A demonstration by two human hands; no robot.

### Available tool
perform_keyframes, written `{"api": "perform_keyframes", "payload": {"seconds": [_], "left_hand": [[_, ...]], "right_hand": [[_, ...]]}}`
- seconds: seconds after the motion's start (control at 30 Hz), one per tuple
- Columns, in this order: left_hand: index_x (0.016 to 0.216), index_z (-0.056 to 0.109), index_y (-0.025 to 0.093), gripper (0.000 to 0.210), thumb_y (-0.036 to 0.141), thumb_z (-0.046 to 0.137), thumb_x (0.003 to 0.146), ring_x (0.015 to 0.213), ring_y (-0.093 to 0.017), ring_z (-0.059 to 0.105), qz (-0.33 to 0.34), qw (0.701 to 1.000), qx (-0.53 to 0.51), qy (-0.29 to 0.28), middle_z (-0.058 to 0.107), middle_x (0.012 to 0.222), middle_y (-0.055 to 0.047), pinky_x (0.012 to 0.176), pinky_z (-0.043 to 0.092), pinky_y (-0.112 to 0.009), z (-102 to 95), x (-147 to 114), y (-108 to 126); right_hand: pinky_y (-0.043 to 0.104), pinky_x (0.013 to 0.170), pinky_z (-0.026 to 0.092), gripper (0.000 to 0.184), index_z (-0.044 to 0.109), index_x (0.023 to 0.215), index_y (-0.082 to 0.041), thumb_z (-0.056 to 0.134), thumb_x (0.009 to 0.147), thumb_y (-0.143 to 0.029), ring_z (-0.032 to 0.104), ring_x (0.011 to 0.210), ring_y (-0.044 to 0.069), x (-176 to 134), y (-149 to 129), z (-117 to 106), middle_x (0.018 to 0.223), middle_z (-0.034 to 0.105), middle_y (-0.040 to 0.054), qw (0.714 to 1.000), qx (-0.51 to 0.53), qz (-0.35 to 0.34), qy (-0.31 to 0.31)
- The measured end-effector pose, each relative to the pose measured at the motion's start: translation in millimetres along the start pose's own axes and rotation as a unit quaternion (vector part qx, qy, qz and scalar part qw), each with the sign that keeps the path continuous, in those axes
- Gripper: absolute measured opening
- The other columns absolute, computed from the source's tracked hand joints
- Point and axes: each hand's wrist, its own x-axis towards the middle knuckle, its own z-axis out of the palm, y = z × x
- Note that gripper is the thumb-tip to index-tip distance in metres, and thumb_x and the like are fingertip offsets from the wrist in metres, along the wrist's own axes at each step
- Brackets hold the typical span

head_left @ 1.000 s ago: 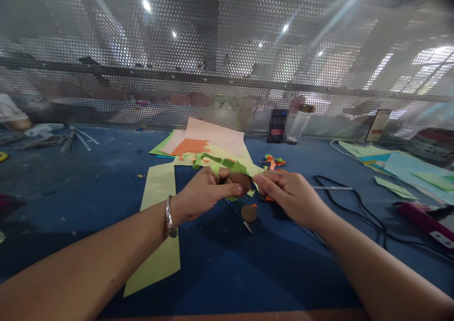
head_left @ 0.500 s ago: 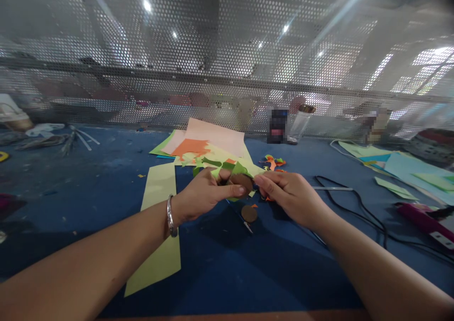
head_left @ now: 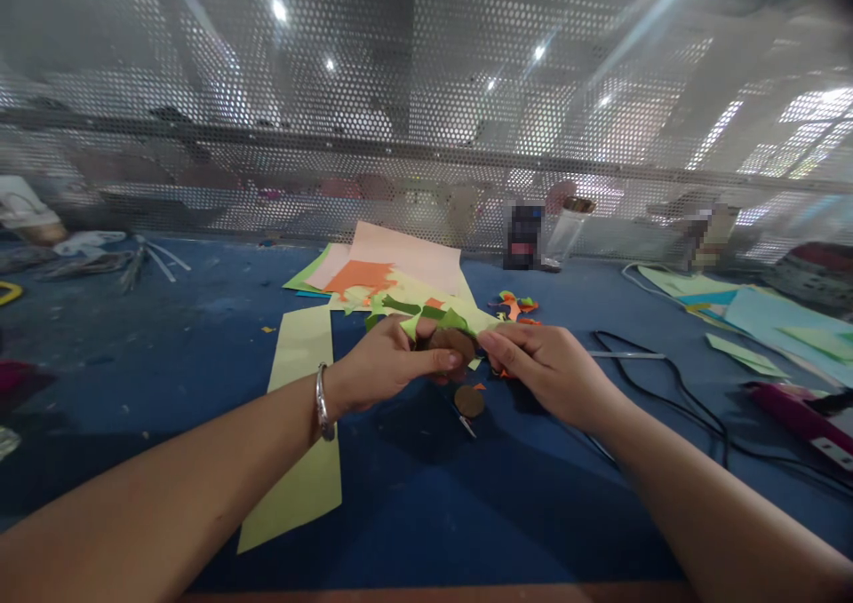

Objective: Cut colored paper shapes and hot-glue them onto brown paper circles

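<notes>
My left hand [head_left: 379, 361], with a silver bangle at the wrist, is closed around a round brown disc [head_left: 450, 345], its thumb lying across the face. Bright green paper [head_left: 459, 321] stands up along the disc's far edge. At the disc's right side, my right hand [head_left: 541, 359] pinches the end of this green paper between thumb and fingers; the fingertips partly hide the spot. Below the hands, a second brown disc [head_left: 469, 400] lies flat on the blue table beside a thin pen-like tool [head_left: 466, 426].
A long pale yellow strip [head_left: 297, 470] lies under my left wrist. Behind the hands are stacked coloured sheets [head_left: 406, 252] and orange and green scraps [head_left: 514, 304]. On the right are a black cord [head_left: 686, 399], a purple tool [head_left: 793, 412] and blue paper [head_left: 777, 319]. A perforated metal screen [head_left: 373, 97] stands behind.
The held disc and its green paper have turned slightly, with less green showing below the disc. Both hands keep nearly the same place and grip.
</notes>
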Motion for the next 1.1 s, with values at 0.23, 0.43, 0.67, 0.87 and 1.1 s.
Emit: {"api": "perform_keyframes", "payload": {"seconds": [0.23, 0.43, 0.67, 0.87, 1.1], "left_hand": [[0.091, 0.076, 0.015, 0.019, 0.031, 0.080, 0.081, 0.084, -0.016, 0.067, 0.012, 0.999, -0.005, 0.047, 0.069, 0.086, -0.004, 0.071, 0.050, -0.025, 1.9, 0.4, -1.6], [0.092, 0.077, 0.015, 0.017, 0.030, 0.077, 0.083, 0.080, -0.016, 0.066, 0.011, 0.998, 0.037, 0.057, 0.072, 0.083, -0.006, 0.070, 0.048, -0.026, 0.4, 0.4, -0.7], [0.091, 0.078, 0.015, 0.014, 0.026, 0.075, 0.083, 0.077, -0.014, 0.064, 0.011, 0.999, 0.031, 0.040, 0.072, 0.081, -0.005, 0.071, 0.047, -0.025, 2.7, -1.0, 5.0], [0.090, 0.076, 0.013, 0.019, 0.031, 0.076, 0.083, 0.077, -0.015, 0.062, 0.008, 0.999, 0.029, 0.024, 0.070, 0.082, -0.006, 0.070, 0.045, -0.027, 0.7, 0.2, 2.9], [0.089, 0.073, 0.012, 0.018, 0.030, 0.071, 0.086, 0.071, -0.012, 0.054, 0.007, 0.999, 0.051, 0.007, 0.066, 0.079, -0.004, 0.063, 0.037, -0.026, -4.1, -0.1, 1.3]], "right_hand": [[0.028, 0.060, 0.035, 0.054, 0.053, 0.067, -0.021, 0.038, 0.102, -0.059, 0.048, 0.062, 0.015, 1.4, 1.8, 1.7, 0.064, 0.052, -0.0003, 1.000, -0.003, 0.010, 0.016], [0.028, 0.061, 0.036, 0.053, 0.051, 0.067, -0.021, 0.040, 0.101, -0.061, 0.049, 0.064, 0.016, 0.6, 0.3, 1.5, 0.065, 0.052, 0.0000, 1.000, 0.002, 0.010, 0.013], [0.028, 0.062, 0.035, 0.052, 0.052, 0.068, -0.021, 0.042, 0.102, -0.059, 0.049, 0.064, 0.015, 0.3, 1.4, 1.0, 0.065, 0.051, -0.0012, 1.000, 0.007, 0.011, 0.010], [0.028, 0.063, 0.034, 0.052, 0.052, 0.068, -0.021, 0.042, 0.102, -0.058, 0.049, 0.066, 0.014, 0.0, 4.0, 1.2, 0.066, 0.052, -0.0016, 1.000, 0.005, 0.006, 0.016], [0.028, 0.061, 0.032, 0.053, 0.051, 0.067, -0.020, 0.040, 0.102, -0.058, 0.047, 0.064, 0.014, 0.7, 3.5, 0.4, 0.065, 0.050, -0.0015, 1.000, -0.005, -0.001, 0.011]]}}
